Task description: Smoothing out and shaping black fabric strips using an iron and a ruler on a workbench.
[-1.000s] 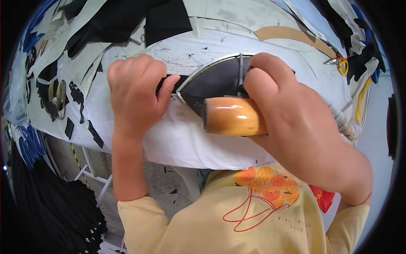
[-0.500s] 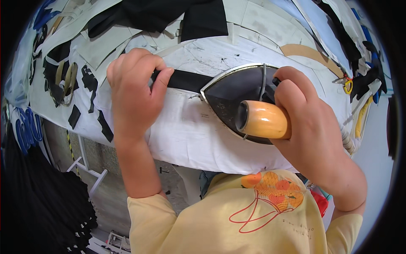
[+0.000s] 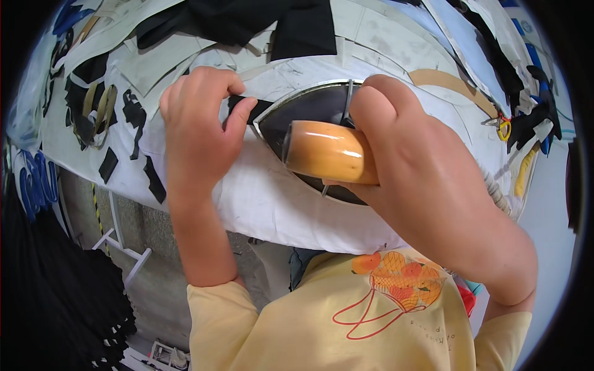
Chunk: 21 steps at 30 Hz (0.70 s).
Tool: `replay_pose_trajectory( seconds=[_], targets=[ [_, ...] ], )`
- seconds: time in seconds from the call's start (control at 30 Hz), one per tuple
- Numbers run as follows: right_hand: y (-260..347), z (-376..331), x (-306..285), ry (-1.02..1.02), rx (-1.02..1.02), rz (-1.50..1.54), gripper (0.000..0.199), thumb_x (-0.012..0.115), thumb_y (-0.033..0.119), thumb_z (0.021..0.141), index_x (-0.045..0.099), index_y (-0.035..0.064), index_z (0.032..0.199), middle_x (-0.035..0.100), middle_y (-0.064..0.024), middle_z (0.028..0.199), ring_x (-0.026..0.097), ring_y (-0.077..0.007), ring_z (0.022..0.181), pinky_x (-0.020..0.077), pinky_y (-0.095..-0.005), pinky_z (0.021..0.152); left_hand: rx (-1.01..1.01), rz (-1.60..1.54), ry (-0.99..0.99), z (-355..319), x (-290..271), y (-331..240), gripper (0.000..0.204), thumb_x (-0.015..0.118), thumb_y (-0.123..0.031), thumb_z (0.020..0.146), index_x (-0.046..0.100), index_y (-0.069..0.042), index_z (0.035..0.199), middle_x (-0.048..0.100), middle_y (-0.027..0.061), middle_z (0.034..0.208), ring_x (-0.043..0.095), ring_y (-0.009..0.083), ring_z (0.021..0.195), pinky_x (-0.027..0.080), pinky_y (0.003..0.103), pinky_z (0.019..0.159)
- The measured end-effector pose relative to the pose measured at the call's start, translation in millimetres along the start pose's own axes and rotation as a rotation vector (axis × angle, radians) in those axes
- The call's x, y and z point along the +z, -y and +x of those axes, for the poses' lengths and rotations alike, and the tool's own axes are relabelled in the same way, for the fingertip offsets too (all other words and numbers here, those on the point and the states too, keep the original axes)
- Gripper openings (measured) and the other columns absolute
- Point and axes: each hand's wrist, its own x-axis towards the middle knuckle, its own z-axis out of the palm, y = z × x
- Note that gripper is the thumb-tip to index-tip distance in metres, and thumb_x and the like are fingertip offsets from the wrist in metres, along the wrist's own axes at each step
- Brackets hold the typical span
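Observation:
My right hand (image 3: 408, 133) is wrapped round the wooden handle of an iron (image 3: 297, 114), whose pointed tip faces left. Its dark soleplate body rests on the white cloth-covered board and covers much of a black fabric strip (image 3: 263, 109). Left of the tip, my left hand (image 3: 204, 127) pinches the end of that strip between thumb and fingers. Only a short stretch of the strip shows between the thumb and the iron; the rest is hidden underneath.
Black fabric pieces (image 3: 303, 31) and pale paper patterns (image 3: 371, 25) lie along the far side. Small black scraps (image 3: 154, 179) are at the left. Yellow-handled scissors (image 3: 504, 128) lie at the right, by a brown curved template (image 3: 455, 86). Black cloth (image 3: 62, 272) hangs at lower left.
The iron has slid left along the black strip toward my left hand, covering more of it. My left hand has stayed nearly in place, still pinching the strip.

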Motion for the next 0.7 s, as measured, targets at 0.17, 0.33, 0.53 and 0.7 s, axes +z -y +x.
replay_pose_trajectory(
  seconds=[0.17,0.33,0.53,0.7],
  targets=[
    [2.5,3.0,5.9,-0.042,0.036,-0.016,0.038,0.079,0.005,0.072,0.047,0.0011,0.094,0.053,-0.0132,0.099,0.060,-0.0386,0.076,0.0485,-0.0431,0.061,-0.004,-0.156,-0.013,0.8,-0.3,15.5,0.022,0.071,-0.002,0.073,0.062,-0.011,0.091,0.062,0.0017,0.090,0.059,0.0245,0.087,0.039,0.039,0.088],
    [4.3,1.8,6.6,-0.074,0.035,-0.025,0.039,0.080,0.007,0.072,0.048,0.0017,0.094,0.054,-0.0122,0.101,0.060,-0.0384,0.079,0.0485,-0.0428,0.063,0.004,-0.201,-0.031,-1.0,-3.4,17.7,0.016,0.071,-0.001,0.072,0.066,-0.011,0.083,0.062,0.0026,0.089,0.058,0.0261,0.085,0.040,0.038,0.085],
    [13.9,6.8,-0.2,-0.092,-0.030,-0.051,0.044,0.083,0.015,0.072,0.049,0.0020,0.095,0.054,-0.0129,0.099,0.059,-0.0397,0.081,0.0474,-0.0435,0.067,0.066,-0.237,-0.083,1.2,-3.3,24.4,0.010,0.068,0.000,0.073,0.067,-0.006,0.080,0.063,0.0059,0.086,0.059,0.0289,0.078,0.045,0.039,0.071],
    [28.5,37.4,9.0,-0.123,-0.218,0.017,0.041,0.080,0.023,0.077,0.050,0.0005,0.093,0.057,-0.0168,0.093,0.060,-0.0402,0.082,0.0486,-0.0450,0.069,-0.050,-0.342,-0.334,1.8,-5.2,20.4,0.020,0.052,0.008,0.081,0.065,-0.002,0.092,0.063,0.0110,0.087,0.060,0.0228,0.071,0.050,0.032,0.071]
  ],
)
